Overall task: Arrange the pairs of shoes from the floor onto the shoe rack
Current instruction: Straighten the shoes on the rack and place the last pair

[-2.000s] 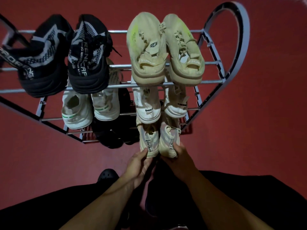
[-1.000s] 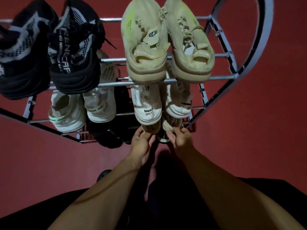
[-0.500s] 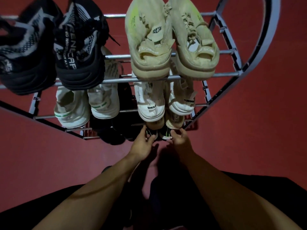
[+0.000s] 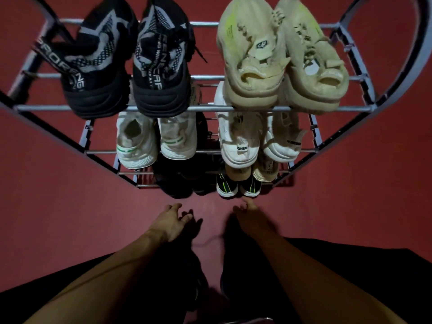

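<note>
Domestic setting: tiered metal shoe rack (image 4: pixel 233 108) at 12 o'clock, loaded with worn sneakers, on red floor (image 4: pixel 350 206).

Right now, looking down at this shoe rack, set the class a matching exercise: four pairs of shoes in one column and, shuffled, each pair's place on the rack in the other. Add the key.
Shoes
1. black-and-grey pair
2. beige pair
3. white pair with green stripe
4. dark pair with neon-green marks

Places
A. second shelf, left side
B. lowest in view, right side, nearest the hands
C. top shelf, left side
D. top shelf, right side

Pairs: 1-C, 2-D, 3-A, 4-B
</note>
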### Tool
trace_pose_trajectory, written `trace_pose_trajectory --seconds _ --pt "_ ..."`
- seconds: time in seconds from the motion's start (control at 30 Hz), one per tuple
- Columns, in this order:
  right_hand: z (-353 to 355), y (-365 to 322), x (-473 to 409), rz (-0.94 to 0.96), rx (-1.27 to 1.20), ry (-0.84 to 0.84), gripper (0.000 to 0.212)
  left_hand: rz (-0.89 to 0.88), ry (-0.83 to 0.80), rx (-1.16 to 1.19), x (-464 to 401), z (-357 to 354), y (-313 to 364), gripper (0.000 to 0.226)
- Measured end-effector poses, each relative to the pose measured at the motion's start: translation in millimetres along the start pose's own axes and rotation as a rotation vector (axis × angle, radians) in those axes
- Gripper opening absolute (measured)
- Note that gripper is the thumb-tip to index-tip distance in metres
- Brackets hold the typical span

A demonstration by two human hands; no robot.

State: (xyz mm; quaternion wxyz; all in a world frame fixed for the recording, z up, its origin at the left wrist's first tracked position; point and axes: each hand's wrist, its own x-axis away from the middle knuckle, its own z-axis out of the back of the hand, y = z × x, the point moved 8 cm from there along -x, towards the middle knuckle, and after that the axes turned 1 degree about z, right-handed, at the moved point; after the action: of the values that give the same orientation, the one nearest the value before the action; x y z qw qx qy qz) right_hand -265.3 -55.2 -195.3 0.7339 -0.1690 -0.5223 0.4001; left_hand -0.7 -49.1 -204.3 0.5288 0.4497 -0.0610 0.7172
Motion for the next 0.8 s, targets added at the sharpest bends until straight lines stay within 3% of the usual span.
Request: trace_pose_trajectory --seconds 0.23,0.43,0.57,0.73,0.8 --pt "-58 -19 -10 0.100 0.171 -0.145 0.056 0.067 -0.009 0.118 -18 -4 -26 0.069" --pt "-96 -20 -33 0.194 0.305 -0.276 0.059 0.299 0.064 0.744 -46 -11 -48 0.043" --pt "-116 -34 -63 0.253 0.365 -0.338 0.065 0.288 0.075 1.057 -65 -14 -43 0.032" --pt "-153 13 -126 0.279 0.360 -0.407 0.079 0.273 -0.040 1.285 -80 -16 -35 0.044" --pt "-152 -6 -115 0.289 0.351 -0.410 0.080 0.306 -0.043 1.324 -90 -15 -40 0.048"
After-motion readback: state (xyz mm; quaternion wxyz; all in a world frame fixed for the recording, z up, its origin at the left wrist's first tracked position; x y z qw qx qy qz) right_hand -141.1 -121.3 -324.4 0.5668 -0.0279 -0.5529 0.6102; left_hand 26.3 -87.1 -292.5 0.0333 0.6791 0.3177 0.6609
